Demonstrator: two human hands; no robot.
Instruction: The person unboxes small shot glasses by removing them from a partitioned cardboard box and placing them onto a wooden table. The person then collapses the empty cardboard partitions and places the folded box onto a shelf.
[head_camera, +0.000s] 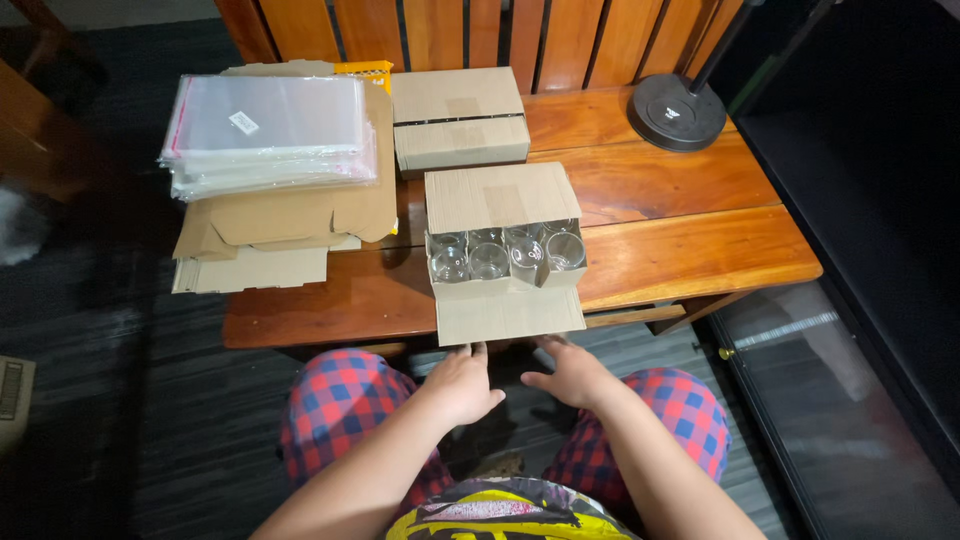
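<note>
An open cardboard box lies on the wooden table straight ahead, with several clear glass jars showing inside it. Its near flap hangs over the table's front edge. My left hand is just below that flap, fingertips at or almost at its left part, holding nothing. My right hand sits below the flap's right part, fingers spread and empty. Both hands hover above my knees in red and blue checked trousers.
A closed cardboard box stands behind the open one. To the left lie flat cardboard sheets under a stack of clear plastic bags. A round black lamp base sits at the back right. A dark cabinet is on the right.
</note>
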